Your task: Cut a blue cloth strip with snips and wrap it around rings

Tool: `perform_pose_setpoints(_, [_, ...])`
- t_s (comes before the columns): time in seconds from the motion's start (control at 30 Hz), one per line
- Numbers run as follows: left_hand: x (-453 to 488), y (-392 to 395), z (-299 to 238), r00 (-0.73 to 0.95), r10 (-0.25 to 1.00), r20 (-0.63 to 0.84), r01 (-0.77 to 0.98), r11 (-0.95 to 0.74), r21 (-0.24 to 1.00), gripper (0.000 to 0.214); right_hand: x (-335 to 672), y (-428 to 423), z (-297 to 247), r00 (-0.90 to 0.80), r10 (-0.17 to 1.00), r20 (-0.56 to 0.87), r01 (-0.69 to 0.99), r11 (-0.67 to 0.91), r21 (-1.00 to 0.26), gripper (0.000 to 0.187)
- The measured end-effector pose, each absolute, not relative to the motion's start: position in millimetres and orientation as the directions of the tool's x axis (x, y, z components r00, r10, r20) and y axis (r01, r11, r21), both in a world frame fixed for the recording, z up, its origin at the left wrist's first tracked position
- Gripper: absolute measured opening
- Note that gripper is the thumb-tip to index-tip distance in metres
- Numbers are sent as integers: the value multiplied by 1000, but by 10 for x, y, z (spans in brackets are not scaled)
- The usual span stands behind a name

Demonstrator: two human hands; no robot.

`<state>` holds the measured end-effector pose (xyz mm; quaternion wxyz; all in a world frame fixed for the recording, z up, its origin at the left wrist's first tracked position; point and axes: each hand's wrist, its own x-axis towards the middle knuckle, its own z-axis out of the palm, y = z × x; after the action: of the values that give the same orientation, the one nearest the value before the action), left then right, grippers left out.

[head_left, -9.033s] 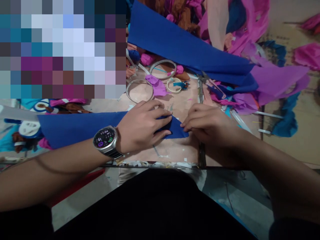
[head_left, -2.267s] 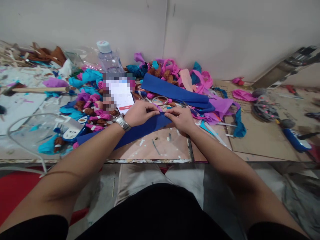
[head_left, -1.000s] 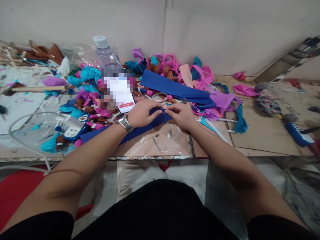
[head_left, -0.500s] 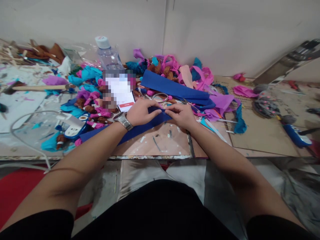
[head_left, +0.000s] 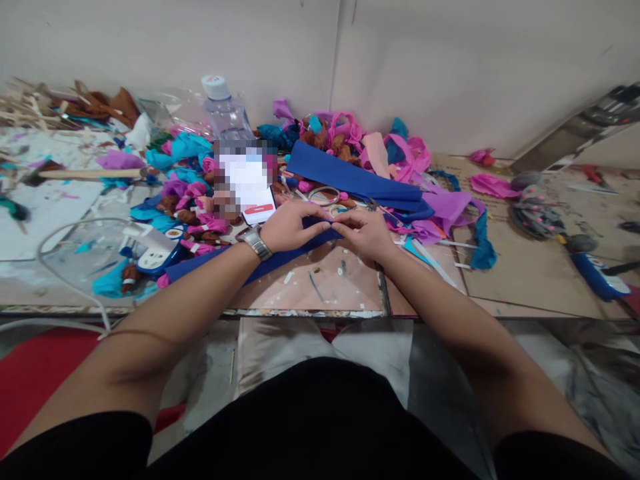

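Note:
A long dark blue strip of crepe paper or cloth (head_left: pixel 280 261) runs across the table's front, passing behind my left wrist. Its right end is pinched in my left hand (head_left: pixel 295 228), thumb against fingers, with a metal watch (head_left: pixel 257 243) on the wrist. My right hand (head_left: pixel 367 233) pinches the same end, its fingertips meeting those of the left. What lies right between the fingertips is mostly hidden. Beyond the hands lie a roll of tape (head_left: pixel 324 195) and a wider folded blue piece (head_left: pixel 350 175). A lit phone (head_left: pixel 257 200) leans behind my left hand.
A plastic bottle (head_left: pixel 227 117) stands at the back among bunched pink, teal and brown pieces. On the left are a hammer (head_left: pixel 90 173), a blue-and-white power strip (head_left: pixel 163 252) and its cable (head_left: pixel 65 230). Cardboard (head_left: pixel 530 267) covers the right side, with a blue tool (head_left: pixel 600 275) on it.
The view has shifted slightly, so the table's things sit a little further right. Both hands keep their pinch on the blue strip, with only small finger movement.

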<state>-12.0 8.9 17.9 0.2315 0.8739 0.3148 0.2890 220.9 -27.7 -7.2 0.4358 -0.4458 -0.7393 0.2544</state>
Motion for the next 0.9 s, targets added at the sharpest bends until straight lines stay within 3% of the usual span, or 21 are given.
perform_pose_setpoints(0.23, [-100,76,207,587,731,347,432,-646,629,28,2236,-289,-55,-303,848,434,419,528,-739,39])
perform_pose_setpoints(0.43, [-88,63,206,583,734,349,414,-638,650,28,2253,-304,-28,-352,790,502,456,614,-645,33])
perform_pose_setpoints(0.63, [-84,49,233,563,757,331,401,-601,691,28,2247,-306,-23,-379,775,506,473,632,-614,34])
perform_pose_setpoints(0.9, [-84,55,214,585,730,353,401,-638,657,27,2247,-278,-78,-326,783,530,502,619,-604,29])
